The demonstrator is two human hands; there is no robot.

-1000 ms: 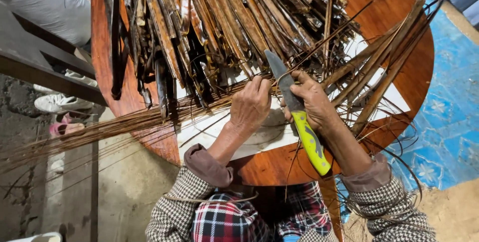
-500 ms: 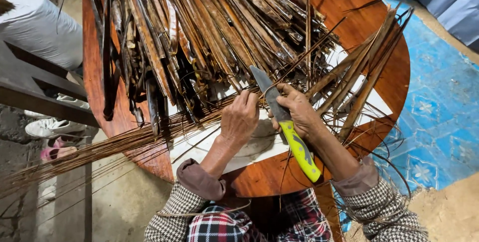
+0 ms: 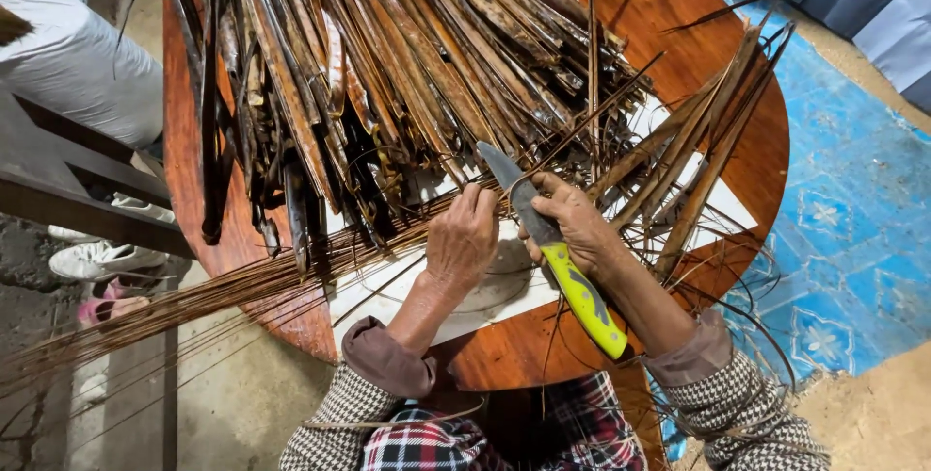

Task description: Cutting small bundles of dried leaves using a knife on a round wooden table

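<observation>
My right hand (image 3: 574, 221) grips a knife (image 3: 543, 238) with a yellow-green handle and a grey blade that points up and left. My left hand (image 3: 464, 236) pinches a thin brown leaf rib right beside the blade. A bundle of thin stripped ribs (image 3: 175, 311) stretches from my left hand off to the lower left, past the table edge. A big heap of dried brown palm leaves (image 3: 388, 73) covers the far half of the round red-brown wooden table (image 3: 718, 54). A white board (image 3: 388, 306) lies under my hands.
More dried leaf strips (image 3: 698, 161) fan out on the right of the table. Another person in white clothing (image 3: 78, 64) sits at the upper left, with white shoes (image 3: 102, 258) below. A blue patterned mat (image 3: 844, 238) covers the ground on the right.
My hands stay together on the rib and knife. The view has shifted slightly, so the table and hands sit a little lower and to the left in the picture.
</observation>
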